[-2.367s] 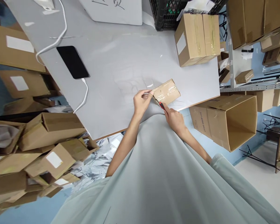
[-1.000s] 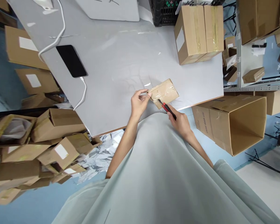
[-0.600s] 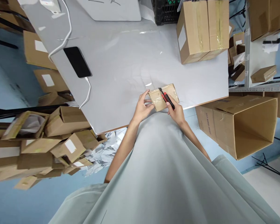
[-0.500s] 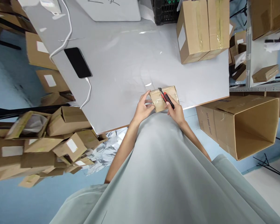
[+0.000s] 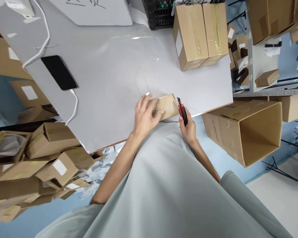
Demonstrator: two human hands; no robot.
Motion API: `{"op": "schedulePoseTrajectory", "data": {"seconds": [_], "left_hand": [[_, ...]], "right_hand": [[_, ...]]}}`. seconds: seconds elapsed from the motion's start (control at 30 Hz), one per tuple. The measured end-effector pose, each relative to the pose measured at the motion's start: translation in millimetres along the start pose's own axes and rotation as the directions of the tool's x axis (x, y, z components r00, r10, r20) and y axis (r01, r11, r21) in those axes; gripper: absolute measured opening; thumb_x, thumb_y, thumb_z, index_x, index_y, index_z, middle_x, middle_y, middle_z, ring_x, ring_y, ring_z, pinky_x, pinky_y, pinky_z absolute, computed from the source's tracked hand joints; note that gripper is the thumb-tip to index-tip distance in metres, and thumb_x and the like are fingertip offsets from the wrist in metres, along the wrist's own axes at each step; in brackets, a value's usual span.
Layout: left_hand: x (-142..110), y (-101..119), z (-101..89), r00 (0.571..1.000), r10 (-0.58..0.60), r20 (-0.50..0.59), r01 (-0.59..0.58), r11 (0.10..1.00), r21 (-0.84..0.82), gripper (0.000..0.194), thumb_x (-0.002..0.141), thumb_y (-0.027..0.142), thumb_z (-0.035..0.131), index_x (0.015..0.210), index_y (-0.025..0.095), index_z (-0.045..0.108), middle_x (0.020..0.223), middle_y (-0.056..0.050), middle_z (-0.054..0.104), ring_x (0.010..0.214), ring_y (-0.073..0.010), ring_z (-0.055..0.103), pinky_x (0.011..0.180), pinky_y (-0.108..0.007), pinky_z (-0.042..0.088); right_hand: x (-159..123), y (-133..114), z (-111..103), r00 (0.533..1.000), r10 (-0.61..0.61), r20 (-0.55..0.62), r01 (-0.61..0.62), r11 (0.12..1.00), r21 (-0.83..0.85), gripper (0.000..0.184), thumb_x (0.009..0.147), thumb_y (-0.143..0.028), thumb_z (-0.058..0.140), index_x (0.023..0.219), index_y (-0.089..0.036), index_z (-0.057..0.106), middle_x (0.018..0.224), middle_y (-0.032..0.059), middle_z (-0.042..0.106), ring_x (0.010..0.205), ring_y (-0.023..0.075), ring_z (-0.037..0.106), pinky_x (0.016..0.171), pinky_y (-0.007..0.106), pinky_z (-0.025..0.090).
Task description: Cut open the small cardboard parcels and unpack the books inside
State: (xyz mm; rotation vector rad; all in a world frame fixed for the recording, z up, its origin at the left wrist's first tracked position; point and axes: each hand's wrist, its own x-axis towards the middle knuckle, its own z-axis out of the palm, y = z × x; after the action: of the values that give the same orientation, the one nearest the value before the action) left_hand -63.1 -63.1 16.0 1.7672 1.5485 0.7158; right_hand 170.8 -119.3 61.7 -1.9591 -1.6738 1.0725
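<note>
Lengthwise across, box (image 5: 168, 106), left hand (image 5: 145, 116) splayed, right hand (image 5: 189, 130) clamped on cutter (image 5: 182, 111), blade (image 5: 178, 99) forward.

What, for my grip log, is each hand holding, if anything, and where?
The right hand holds the cutter by its handle; whether the left hand grips the small box cannot be told.
</note>
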Motion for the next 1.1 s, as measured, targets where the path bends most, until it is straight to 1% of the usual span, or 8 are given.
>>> {"op": "schedulePoseTrajectory", "data": {"seconds": [0.1,0.17,0.27,0.43,0.6,0.73,0.93,1.1], "left_hand": [[20.7,12.3,18.9,0.97,0.175,0.171,-0.172,0.985,-0.03,0.068,0.086,0.064,0.087,0.144,0.031,0.071,0.175,-0.012,0.051,0.17,-0.046,0.032,0.139,-0.072,0.017],[29.8,15.1,31.5,0.956,0.213,0.203,-0.205,0.977,-0.059,0.065,0.084,0.063,0.089,0.137,0.03,0.074,0.175,-0.013,0.05,0.169,-0.0486,0.032,0.138,-0.075,0.012],[33.7,13.7,42.0,0.963,0.204,0.177,-0.19,0.978,-0.092,0.054,0.086,0.06,0.087,0.13,0.031,0.076,0.174,-0.012,0.051,0.166,-0.0486,0.037,0.137,-0.077,0.014],[28.9,9.4,46.0,0.97,0.194,0.149,-0.18,0.978,-0.107,0.049,0.084,0.049,0.088,0.128,0.033,0.076,0.173,-0.01,0.053,0.162,-0.049,0.042,0.133,-0.077,0.021],[27.2,8.9,50.2,0.969,0.209,0.129,-0.194,0.974,-0.121,0.049,0.085,0.045,0.086,0.131,0.034,0.075,0.175,-0.01,0.051,0.163,-0.0491,0.04,0.132,-0.077,0.021],[26.5,7.9,51.7,0.97,0.217,0.11,-0.201,0.969,-0.142,0.048,0.086,0.047,0.086,0.13,0.033,0.075,0.174,-0.01,0.052,0.163,-0.0493,0.041,0.132,-0.077,0.021],[24.8,7.9,52.4,0.974,0.207,0.092,-0.183,0.958,-0.219,0.051,0.083,0.049,0.089,0.128,0.032,0.076,0.173,-0.01,0.053,0.164,-0.0495,0.039,0.133,-0.077,0.019],[24.1,7.5,54.3,0.977,0.198,0.085,-0.171,0.953,-0.249,0.052,0.085,0.049,0.088,0.133,0.033,0.074,0.172,-0.008,0.054,0.164,-0.0466,0.04,0.135,-0.073,0.019]], "right_hand": [[-4.6,4.4,-9.4,0.995,0.097,-0.034,-0.099,0.994,-0.043,0.069,0.117,-0.051,0.037,0.18,-0.026,0.028,0.146,0.0146,0.074,0.116,0.028,0.078,0.098,0.041,0.064],[-5.9,3.4,-11.9,0.993,0.117,-0.015,-0.118,0.988,-0.103,0.067,0.117,-0.049,0.035,0.18,-0.026,0.028,0.15,0.015,0.072,0.121,0.0283,0.076,0.099,0.039,0.062],[-7.1,-3.2,-10.6,0.994,0.111,0.011,-0.107,0.974,-0.199,0.064,0.117,-0.04,0.033,0.179,-0.022,0.033,0.144,0.0158,0.075,0.121,0.0289,0.075,0.099,0.037,0.061],[-4.7,-16.9,-3.0,0.984,0.174,0.026,-0.15,0.906,-0.396,0.061,0.119,-0.034,0.032,0.179,-0.024,0.035,0.124,0.0125,0.077,0.103,0.0257,0.075,0.09,0.031,0.057],[1.7,-27.9,-1.0,0.973,0.23,0.024,-0.187,0.841,-0.507,0.061,0.121,-0.032,0.031,0.181,-0.026,0.029,0.124,0.0124,0.074,0.098,0.0234,0.073,0.084,0.027,0.054],[3.1,-40.6,-3.9,0.966,0.256,0.023,-0.202,0.811,-0.549,0.062,0.121,-0.031,0.028,0.182,-0.027,0.023,0.127,0.0138,0.073,0.099,0.0244,0.074,0.086,0.029,0.055],[4.5,-70.0,-3.8,0.945,0.326,0.008,-0.246,0.729,-0.639,0.065,0.119,-0.028,0.028,0.183,-0.029,0.018,0.129,0.0166,0.072,0.101,0.028,0.076,0.09,0.038,0.06],[8.4,-90.0,1.6,0.937,0.348,-0.021,-0.27,0.687,-0.675,0.067,0.12,-0.033,0.033,0.184,-0.027,0.014,0.124,0.0193,0.073,0.102,0.0303,0.079,0.091,0.04,0.061]]}}
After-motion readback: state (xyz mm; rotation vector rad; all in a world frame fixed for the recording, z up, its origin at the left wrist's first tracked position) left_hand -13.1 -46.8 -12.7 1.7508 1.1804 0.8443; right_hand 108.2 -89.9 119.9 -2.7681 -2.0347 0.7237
